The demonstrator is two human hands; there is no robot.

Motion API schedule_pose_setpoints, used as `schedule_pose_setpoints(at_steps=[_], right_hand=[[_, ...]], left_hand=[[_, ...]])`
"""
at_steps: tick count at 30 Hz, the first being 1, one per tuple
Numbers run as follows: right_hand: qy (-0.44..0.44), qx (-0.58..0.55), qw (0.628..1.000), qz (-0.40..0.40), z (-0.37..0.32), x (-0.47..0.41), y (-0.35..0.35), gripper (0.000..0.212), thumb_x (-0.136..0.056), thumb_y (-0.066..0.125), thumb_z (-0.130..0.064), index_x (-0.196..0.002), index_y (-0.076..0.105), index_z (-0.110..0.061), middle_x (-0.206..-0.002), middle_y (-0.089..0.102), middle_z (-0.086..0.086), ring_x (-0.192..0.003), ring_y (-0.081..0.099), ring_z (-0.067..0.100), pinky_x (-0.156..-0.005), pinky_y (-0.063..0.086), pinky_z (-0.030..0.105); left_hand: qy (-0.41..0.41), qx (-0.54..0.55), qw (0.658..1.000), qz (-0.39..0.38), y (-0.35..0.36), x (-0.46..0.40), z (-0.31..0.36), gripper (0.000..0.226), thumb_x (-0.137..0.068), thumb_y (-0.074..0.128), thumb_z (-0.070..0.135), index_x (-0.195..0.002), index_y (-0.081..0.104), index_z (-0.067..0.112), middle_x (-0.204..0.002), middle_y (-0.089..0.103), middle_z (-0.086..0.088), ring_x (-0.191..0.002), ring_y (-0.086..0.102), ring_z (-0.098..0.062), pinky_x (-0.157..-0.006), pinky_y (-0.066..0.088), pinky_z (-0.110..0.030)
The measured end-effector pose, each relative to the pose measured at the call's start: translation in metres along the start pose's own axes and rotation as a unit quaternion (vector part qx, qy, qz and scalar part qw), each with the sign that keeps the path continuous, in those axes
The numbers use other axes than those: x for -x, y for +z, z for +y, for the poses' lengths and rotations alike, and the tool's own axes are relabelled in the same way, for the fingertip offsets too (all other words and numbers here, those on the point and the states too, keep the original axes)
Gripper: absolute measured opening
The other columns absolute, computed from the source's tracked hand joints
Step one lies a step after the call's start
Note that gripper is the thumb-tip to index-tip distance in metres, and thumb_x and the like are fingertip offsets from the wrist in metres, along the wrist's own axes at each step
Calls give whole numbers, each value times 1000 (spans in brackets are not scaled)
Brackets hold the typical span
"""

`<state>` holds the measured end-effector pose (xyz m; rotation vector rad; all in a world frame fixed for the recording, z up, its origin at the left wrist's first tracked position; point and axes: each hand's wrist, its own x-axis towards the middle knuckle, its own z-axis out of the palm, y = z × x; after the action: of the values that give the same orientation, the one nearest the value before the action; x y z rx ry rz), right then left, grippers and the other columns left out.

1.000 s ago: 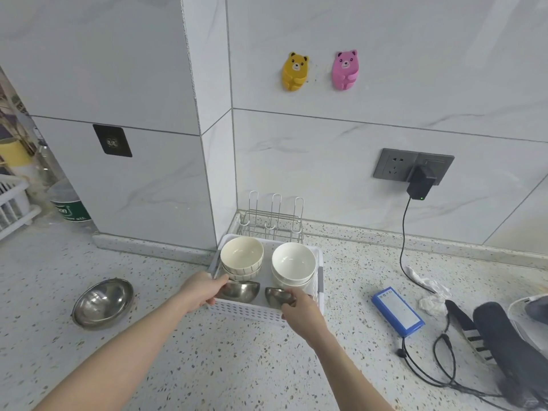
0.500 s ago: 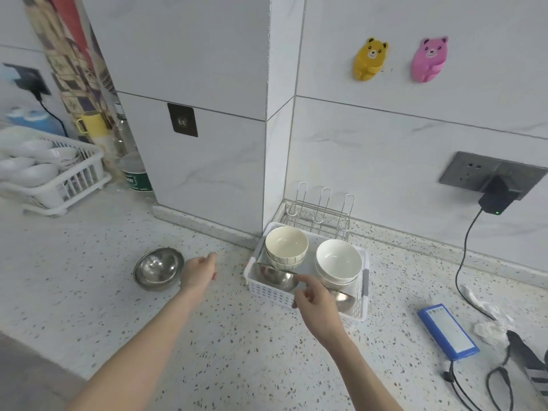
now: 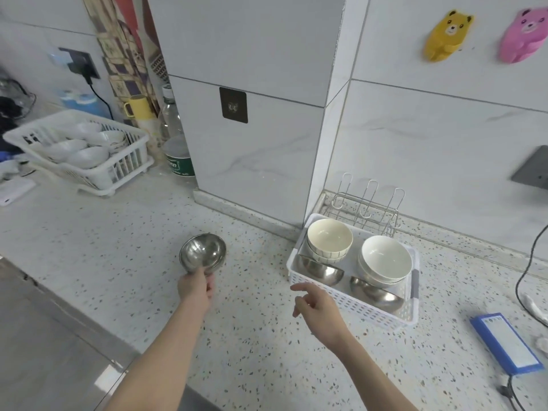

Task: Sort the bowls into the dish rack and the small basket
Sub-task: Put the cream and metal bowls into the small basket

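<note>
My left hand (image 3: 196, 287) grips the near rim of a steel bowl (image 3: 202, 254), which tilts up off the speckled counter. To its right my right hand (image 3: 315, 304) hovers with relaxed fingers and holds nothing, just in front of the small white basket (image 3: 335, 295). That basket holds a cream bowl stack (image 3: 329, 241), a white bowl stack (image 3: 385, 260) and two steel bowls (image 3: 321, 269) (image 3: 375, 292). At the far left stands the white dish rack (image 3: 89, 170) with several white bowls (image 3: 84, 155) in it.
A wire holder (image 3: 367, 207) stands behind the basket against the wall. A blue flat box (image 3: 507, 341) and a black cable (image 3: 525, 280) lie at the right. A plastic bottle (image 3: 176, 143) and a yellow mug (image 3: 138, 106) stand beside the dish rack. The counter's front edge runs along the lower left.
My left hand left the basket, reached left and took hold of the steel bowl on the counter. My right hand drew back from the basket. The view swung left, showing the dish rack.
</note>
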<state>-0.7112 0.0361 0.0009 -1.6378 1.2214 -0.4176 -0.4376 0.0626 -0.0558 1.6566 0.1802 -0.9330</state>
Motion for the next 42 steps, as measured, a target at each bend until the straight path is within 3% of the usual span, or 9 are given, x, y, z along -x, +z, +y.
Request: schedule_pose_setpoints(at_steps=[5, 13, 19, 22, 28, 30, 36, 39, 42], right_hand=[[-9, 5, 1000, 10, 3, -1, -3, 32, -95, 50, -19, -124, 58, -29, -77, 70, -6, -53, 53, -4, -53, 43, 16], [-97, -54, 993, 50, -19, -3, -33, 75, -92, 65, -34, -140, 15, -64, -131, 44, -28, -85, 70, 11, -71, 53, 20], [-109, -94, 989, 37, -23, -3, -65, 79, -87, 73, -30, -138, 25, -65, -110, 40, -61, -84, 73, 17, -81, 57, 30], [-107, -107, 986, 66, -16, -2, -75, 65, -87, 73, -24, -131, 40, -59, -116, 49, -50, -83, 74, 20, -81, 57, 39], [-119, -148, 973, 129, -7, 1, -92, 42, -85, 75, -23, -116, 55, -42, -119, 58, -16, -90, 69, 2, -57, 55, 20], [-102, -169, 971, 136, -5, 0, -98, 40, -84, 76, -20, -117, 58, -36, -120, 62, 1, -96, 70, 15, -66, 61, 34], [-70, -217, 961, 159, -6, 4, -108, 31, -80, 80, -27, -105, 63, -33, -114, 70, 1, -69, 68, 27, -46, 50, 25], [-67, -216, 959, 169, -6, 4, -110, 31, -78, 81, -29, -103, 64, -29, -106, 74, 2, -57, 61, 27, -48, 51, 31], [-66, -210, 961, 167, -8, 4, -113, 32, -74, 83, -34, -100, 65, -28, -97, 76, 1, -53, 57, 27, -51, 52, 35]], left_hand=[[88, -12, 996, 12, 5, 20, 10, 8, -92, 55, 14, -86, 60, 11, -81, 72, -13, -32, 36, -6, -30, 28, -16], [154, -61, 969, -183, 50, 90, 31, 18, -90, 62, 17, -108, 59, 13, -74, 76, -9, -39, 35, -7, -33, 28, -17], [139, -159, 932, -295, 83, 126, 25, 21, -92, 60, 21, -100, 69, 4, -71, 73, -10, -39, 36, -9, -35, 24, -19], [123, -186, 920, -322, 93, 137, 21, 23, -92, 59, 21, -99, 69, 2, -71, 72, -11, -39, 35, -9, -34, 23, -18], [126, -236, 897, -352, 107, 148, 19, 31, -90, 61, 38, -90, 72, 9, -65, 69, -2, -37, 38, -6, -34, 23, -18], [134, -266, 888, -349, 110, 149, 20, 36, -88, 61, 48, -88, 73, 14, -68, 71, -2, -37, 40, -7, -35, 23, -19], [215, -375, 842, -323, 122, 154, 27, 59, -88, 46, 72, -98, 69, 19, -90, 74, 3, -42, 48, -4, -38, 31, -17], [258, -388, 817, -339, 126, 157, 32, 59, -90, 44, 70, -125, 56, 25, -114, 65, 11, -68, 64, -8, -51, 42, -19], [272, -366, 795, -400, 129, 157, 32, 66, -91, 49, 65, -148, 34, 37, -137, 52, 8, -121, 56, -16, -91, 43, -35]])
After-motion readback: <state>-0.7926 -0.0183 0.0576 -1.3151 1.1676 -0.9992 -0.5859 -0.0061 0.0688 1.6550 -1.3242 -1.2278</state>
